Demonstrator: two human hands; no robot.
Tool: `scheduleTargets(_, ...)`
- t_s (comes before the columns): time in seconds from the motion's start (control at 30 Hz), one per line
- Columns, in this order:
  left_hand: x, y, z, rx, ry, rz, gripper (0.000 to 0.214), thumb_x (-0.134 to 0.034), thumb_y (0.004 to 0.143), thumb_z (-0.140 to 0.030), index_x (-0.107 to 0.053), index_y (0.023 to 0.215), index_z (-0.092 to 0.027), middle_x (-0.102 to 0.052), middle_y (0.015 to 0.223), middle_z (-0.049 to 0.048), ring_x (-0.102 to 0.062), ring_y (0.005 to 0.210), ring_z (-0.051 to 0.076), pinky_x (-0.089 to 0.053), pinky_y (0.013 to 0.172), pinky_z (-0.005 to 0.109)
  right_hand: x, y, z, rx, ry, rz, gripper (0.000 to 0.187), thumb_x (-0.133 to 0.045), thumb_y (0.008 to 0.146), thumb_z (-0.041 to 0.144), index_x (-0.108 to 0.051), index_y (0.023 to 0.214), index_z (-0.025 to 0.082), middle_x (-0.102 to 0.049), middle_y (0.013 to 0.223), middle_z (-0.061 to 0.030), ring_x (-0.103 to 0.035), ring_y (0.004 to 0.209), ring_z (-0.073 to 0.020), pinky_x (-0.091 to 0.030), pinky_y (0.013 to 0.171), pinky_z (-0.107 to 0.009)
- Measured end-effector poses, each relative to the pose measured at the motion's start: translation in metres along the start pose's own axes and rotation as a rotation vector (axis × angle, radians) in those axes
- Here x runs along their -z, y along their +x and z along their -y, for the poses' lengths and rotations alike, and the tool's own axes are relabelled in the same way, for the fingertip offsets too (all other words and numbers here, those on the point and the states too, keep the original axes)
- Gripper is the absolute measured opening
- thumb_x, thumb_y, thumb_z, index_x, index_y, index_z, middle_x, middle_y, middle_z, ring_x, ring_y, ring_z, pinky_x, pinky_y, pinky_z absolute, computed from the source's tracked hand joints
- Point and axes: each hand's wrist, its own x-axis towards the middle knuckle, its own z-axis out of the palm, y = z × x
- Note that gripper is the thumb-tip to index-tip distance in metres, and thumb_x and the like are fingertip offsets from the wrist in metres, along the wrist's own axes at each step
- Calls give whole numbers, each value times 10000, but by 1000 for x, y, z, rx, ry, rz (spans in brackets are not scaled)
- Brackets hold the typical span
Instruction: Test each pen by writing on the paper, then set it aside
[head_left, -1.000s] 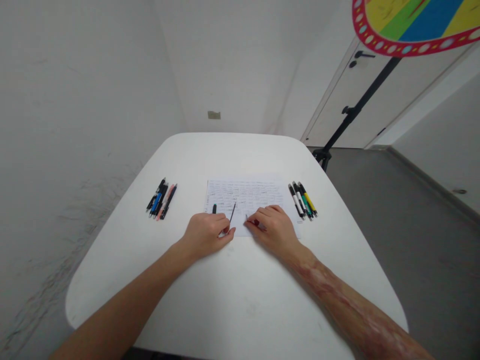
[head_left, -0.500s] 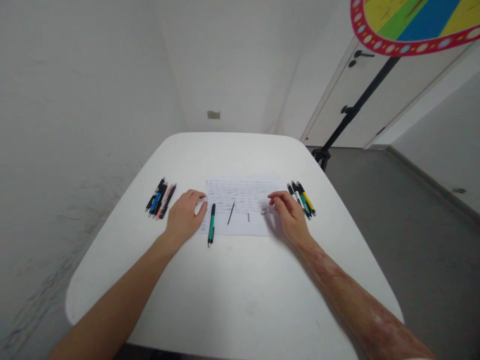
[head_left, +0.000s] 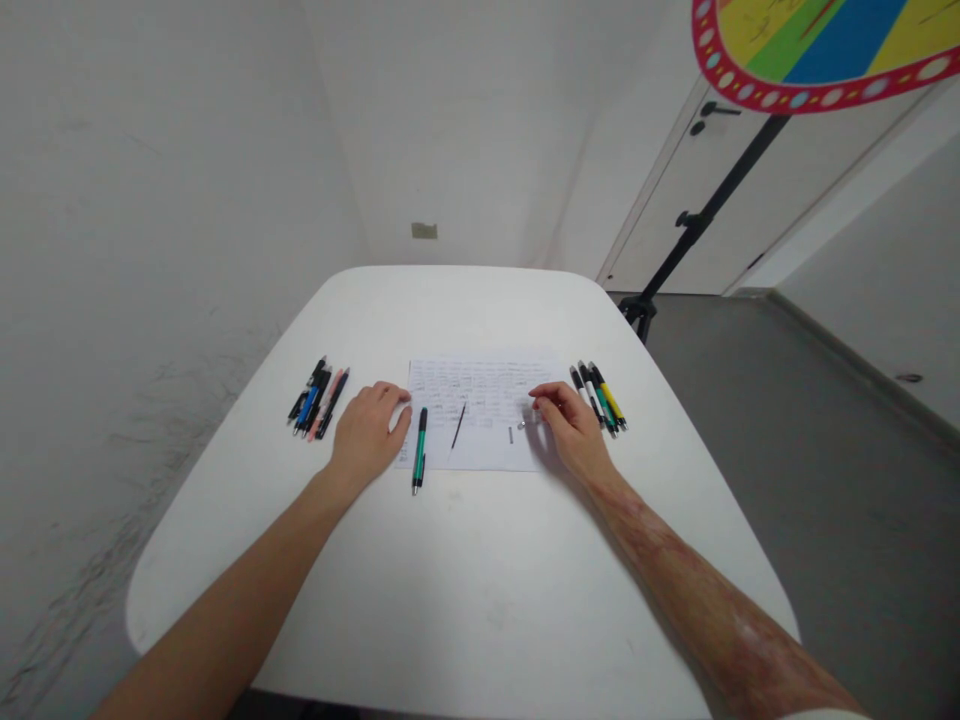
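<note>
My left hand [head_left: 367, 425] rests on the table at the left edge of a printed sheet of paper [head_left: 480, 462]. Its fingers are stretched forward, with the thumb apart. Just right of it lies a green and black pen [head_left: 420, 450], across the sheet's lower edge. A thin dark pen refill [head_left: 458, 426] slants on the paper. Farther right are a small spring [head_left: 511, 435] and a tiny shiny part [head_left: 523, 424]. My right hand [head_left: 571, 425] hovers over the sheet's right side beside that part, thumb and fingertips drawn together. Anything between them is too small to make out.
Several pens [head_left: 319, 400] lie grouped on the left of the white table [head_left: 480, 580]. More pens [head_left: 598, 398] lie just beyond my right hand. Past the table's right side stands a black stand [head_left: 697, 225] with a colourful wheel [head_left: 832, 50].
The spring has shifted right on the paper, closer to the shiny part. My right thumb and fingers have drawn closer together. My left hand stays in place. The view has shifted slightly.
</note>
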Motion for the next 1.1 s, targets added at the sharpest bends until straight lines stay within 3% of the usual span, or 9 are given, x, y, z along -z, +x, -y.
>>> scheduleTargets(0.17,1,0,-2,3,-8,-16,171,-521,1085,-275,-665,1153,-213,-732,1174,103,-657,1047,285,-520,951,444,11,2,13,156,-157,111,147,-601,979,226,-717,1068,236,-692,1022,-63,-620,860,-221,-519,766,-388)
scheduleTargets(0.33,7,3,-11,6,-49,-108,129,-579,1068,-279,-670,1121,-205,-752,1129,91,-670,1017,267,-514,952,430,36,10,35,384,-326,321,296,-687,908,152,-733,1180,261,-694,1180,-96,-639,1105,-297,-528,1008,-502)
scheduleTargets(0.43,15,8,-22,-33,-39,-103,111,-638,1045,-309,-680,1048,-207,-762,1031,75,-665,991,271,-508,928,431,46,15,46,446,-439,463,284,-739,920,188,-740,1199,241,-696,1180,-117,-639,1100,-310,-531,1012,-508)
scheduleTargets(0.6,29,20,-48,-99,-48,69,112,-707,1003,-326,-710,968,-220,-763,897,36,-661,941,261,-501,872,410,45,23,56,514,-630,615,223,-706,975,182,-772,1186,209,-707,1113,-121,-645,1033,-288,-516,945,-437)
scheduleTargets(0.8,38,53,-76,-168,115,365,157,-710,943,-325,-760,847,-212,-789,883,70,-711,966,290,-512,844,406,25,36,70,640,-865,796,186,-745,908,126,-795,1082,173,-733,1063,-116,-647,995,-281,-463,888,-402)
scheduleTargets(0.97,34,81,-89,-109,245,598,230,-700,907,-412,-819,870,-218,-821,925,101,-763,923,305,-523,782,383,10,48,83,747,-979,932,84,-740,937,145,-794,993,176,-747,1003,-89,-643,968,-254,-421,854,-385)
scheduleTargets(1.1,26,94,-94,-66,266,697,258,-724,860,-422,-829,932,-197,-833,977,136,-778,929,320,-541,756,371,3,57,84,833,-1048,984,96,-726,958,151,-784,884,170,-758,970,-91,-630,946,-247,-404,823,-384)
